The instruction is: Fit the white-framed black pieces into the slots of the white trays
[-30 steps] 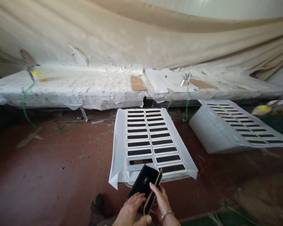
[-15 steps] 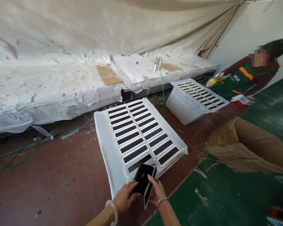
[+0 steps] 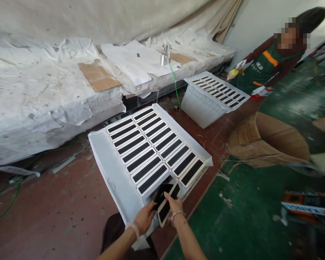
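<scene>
My left hand (image 3: 144,218), with a pale bangle at its wrist, is closed on the edge of a glossy black piece (image 3: 161,195). In my right hand (image 3: 175,206) is a flat, white-bordered panel with a black strip (image 3: 165,212), tilted, its striped face toward me. The panel partly covers the black piece; I cannot tell whether the two touch. Both hands are over the near corner of a white-covered stand (image 3: 104,155). Two columns of similar white-bordered panels (image 3: 151,177) lie on it, and a bare slot shows by my hands.
A co-worker (image 3: 271,61) stands at the right behind a second panel-covered bin (image 3: 203,108). On the draped bench (image 3: 56,94) stands a spray gun (image 3: 164,57) with a green hose (image 3: 176,85). An open cardboard carton (image 3: 243,144) and a printed box (image 3: 306,206) are on the right.
The panel in my right hand has turned from nearly edge-on to show its striped face. The black piece is now more hidden behind it. My view has shifted right and down.
</scene>
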`<state>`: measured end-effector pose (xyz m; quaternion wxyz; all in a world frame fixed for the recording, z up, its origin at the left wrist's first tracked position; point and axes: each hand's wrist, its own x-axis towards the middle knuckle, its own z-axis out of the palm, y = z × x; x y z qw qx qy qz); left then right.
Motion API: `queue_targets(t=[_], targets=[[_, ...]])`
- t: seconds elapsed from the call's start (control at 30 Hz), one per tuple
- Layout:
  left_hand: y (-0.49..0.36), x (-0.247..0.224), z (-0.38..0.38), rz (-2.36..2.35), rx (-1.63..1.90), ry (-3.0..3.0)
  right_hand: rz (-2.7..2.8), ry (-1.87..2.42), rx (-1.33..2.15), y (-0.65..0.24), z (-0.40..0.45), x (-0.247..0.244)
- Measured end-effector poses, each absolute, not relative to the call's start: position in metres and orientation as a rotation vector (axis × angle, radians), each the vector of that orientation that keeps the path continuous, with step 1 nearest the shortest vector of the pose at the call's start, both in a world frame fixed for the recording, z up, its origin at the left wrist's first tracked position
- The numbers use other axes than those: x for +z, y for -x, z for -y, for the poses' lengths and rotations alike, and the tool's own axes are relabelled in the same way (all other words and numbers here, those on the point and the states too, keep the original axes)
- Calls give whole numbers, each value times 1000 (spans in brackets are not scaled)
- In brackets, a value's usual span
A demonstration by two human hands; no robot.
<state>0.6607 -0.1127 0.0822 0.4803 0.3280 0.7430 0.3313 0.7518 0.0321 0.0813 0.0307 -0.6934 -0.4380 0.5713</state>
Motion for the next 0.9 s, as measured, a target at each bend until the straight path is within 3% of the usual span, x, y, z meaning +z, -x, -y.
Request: queue_targets(t=[0.27, 0.6, 0.9], targets=[[-631, 48, 95, -1800, 551, -845, 1832, 2316, 1188, -718, -41, 78], [-589, 31, 114, -1774, 504, -938, 1972, 2448, 809, -702, -19, 59], [-603, 20, 68, -1521, 471, -904, 2085, 2476, 695, -691, -15, 56]])
